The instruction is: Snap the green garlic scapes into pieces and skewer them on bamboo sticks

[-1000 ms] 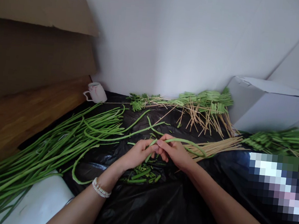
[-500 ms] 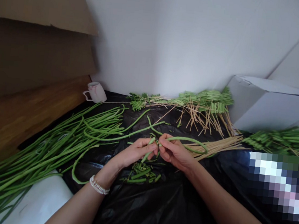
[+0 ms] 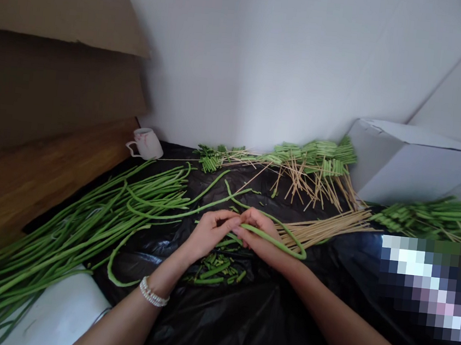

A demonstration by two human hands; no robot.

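Observation:
My left hand (image 3: 210, 234), with a beaded bracelet at the wrist, is closed, its thumb and fingers pinched against the fingertips of the other hand. My right hand (image 3: 264, 236) is closed around one end of a long bean (image 3: 288, 249). The bean bends in a loop over the back of that hand and wrist. What sits between the fingertips is mostly hidden. Below my hands, short cut bean pieces (image 3: 218, 269) lie on black plastic sheeting (image 3: 214, 324). A bundle of bamboo skewers (image 3: 327, 226) rests just right of my hands.
Many whole long beans (image 3: 81, 222) spread across the left side, partly over a white object (image 3: 63, 308). A mug (image 3: 147, 143) stands at the back left. Skewered bean pieces (image 3: 319, 151) lie along the wall, more skewered beans (image 3: 435, 216) at right by a white box (image 3: 400, 163). Cardboard (image 3: 60, 72) rises at left.
My hands have drawn closer together and the bean's loop has swung down and toward me, over my right wrist. The green piece seen at my left fingers is now mostly hidden.

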